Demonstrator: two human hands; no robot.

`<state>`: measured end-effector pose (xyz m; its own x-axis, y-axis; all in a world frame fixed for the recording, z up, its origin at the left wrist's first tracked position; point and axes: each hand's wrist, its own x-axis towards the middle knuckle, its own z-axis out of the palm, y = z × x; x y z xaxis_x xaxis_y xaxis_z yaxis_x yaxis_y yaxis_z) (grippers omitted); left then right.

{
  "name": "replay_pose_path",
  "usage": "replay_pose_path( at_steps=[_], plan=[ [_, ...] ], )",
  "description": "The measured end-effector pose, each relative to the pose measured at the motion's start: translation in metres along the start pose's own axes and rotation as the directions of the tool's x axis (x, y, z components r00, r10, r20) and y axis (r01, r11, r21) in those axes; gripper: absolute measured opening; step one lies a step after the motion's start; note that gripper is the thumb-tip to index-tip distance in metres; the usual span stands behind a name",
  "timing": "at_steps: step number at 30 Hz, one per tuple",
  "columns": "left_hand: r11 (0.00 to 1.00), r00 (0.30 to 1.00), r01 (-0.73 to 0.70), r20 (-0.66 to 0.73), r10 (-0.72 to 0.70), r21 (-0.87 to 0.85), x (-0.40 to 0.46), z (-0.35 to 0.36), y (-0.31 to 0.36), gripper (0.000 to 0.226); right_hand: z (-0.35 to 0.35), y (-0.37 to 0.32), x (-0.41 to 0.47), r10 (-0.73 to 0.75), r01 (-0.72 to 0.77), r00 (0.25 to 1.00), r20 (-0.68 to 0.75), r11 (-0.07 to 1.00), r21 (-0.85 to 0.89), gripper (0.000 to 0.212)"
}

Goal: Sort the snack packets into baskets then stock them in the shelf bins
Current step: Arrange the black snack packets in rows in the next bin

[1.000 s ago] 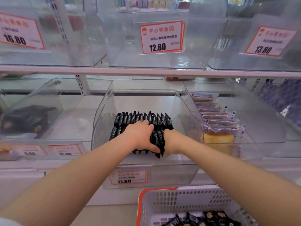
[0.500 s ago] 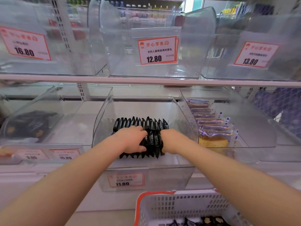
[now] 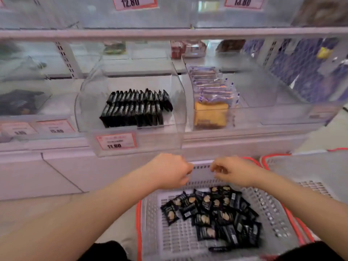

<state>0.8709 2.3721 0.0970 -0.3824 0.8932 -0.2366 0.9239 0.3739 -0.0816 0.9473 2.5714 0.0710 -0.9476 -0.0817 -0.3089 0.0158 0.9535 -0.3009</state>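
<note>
Two rows of black snack packets stand upright in the clear middle shelf bin, which carries an 11.80 price tag. Below it, a white basket with an orange rim holds several loose black packets. My left hand and my right hand hover side by side over the basket's far edge, out of the bin. Their fingers are loosely curled and hold nothing.
The clear bin to the right holds purple-wrapped cake packets. A left bin has dark packets. A second orange-rimmed basket stands at the right. Upper shelf bins carry price tags 12.80 and 13.80.
Both hands have left the rows of black packets in the bin and dropped down to the basket's far edge. The view has tilted downward.
</note>
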Motion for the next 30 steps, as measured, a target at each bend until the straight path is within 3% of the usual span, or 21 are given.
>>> replay_pose_path(
  at_steps=[2, 6, 16, 19, 22, 24, 30],
  plan=[
    [1.000, 0.991, -0.009, 0.132, 0.008, 0.008, 0.016, 0.038, 0.018, 0.030, 0.025, 0.027, -0.002, 0.034, -0.022, 0.989, 0.141, 0.996, -0.083, 0.025],
    [0.988, 0.956, 0.062, 0.293, -0.019, -0.140, 0.051, 0.112, 0.049, 0.030, 0.066, 0.079, 0.000, 0.085, -0.020, 0.934, 0.347, 0.982, -0.187, 0.021],
    [0.942, 0.890, 0.144, 0.455, 0.010, -0.303, 0.127, 0.223, 0.106, 0.035, 0.187, 0.171, 0.003, 0.062, -0.004, 0.885, 0.462, 0.992, -0.126, 0.021],
    [0.914, 0.864, 0.225, 0.503, -0.026, -0.339, 0.129, 0.257, 0.117, 0.042, 0.225, 0.177, 0.011, 0.022, 0.024, 0.906, 0.424, 0.994, -0.102, 0.034],
    [0.898, 0.852, 0.293, 0.515, -0.091, -0.327, 0.126, 0.287, 0.126, 0.053, 0.260, 0.176, 0.029, 0.108, -0.076, 0.951, 0.289, 0.990, -0.118, 0.053],
    [0.895, 0.858, 0.317, 0.498, -0.129, -0.313, 0.127, 0.301, 0.126, 0.054, 0.276, 0.174, 0.041, 0.167, -0.140, 0.954, 0.250, 0.982, -0.123, 0.051],
    [0.864, 0.854, 0.356, 0.500, -0.145, -0.357, 0.142, 0.330, 0.119, 0.053, 0.295, 0.180, 0.050, 0.178, -0.140, 0.952, 0.249, 0.976, -0.164, 0.034]
  ],
)
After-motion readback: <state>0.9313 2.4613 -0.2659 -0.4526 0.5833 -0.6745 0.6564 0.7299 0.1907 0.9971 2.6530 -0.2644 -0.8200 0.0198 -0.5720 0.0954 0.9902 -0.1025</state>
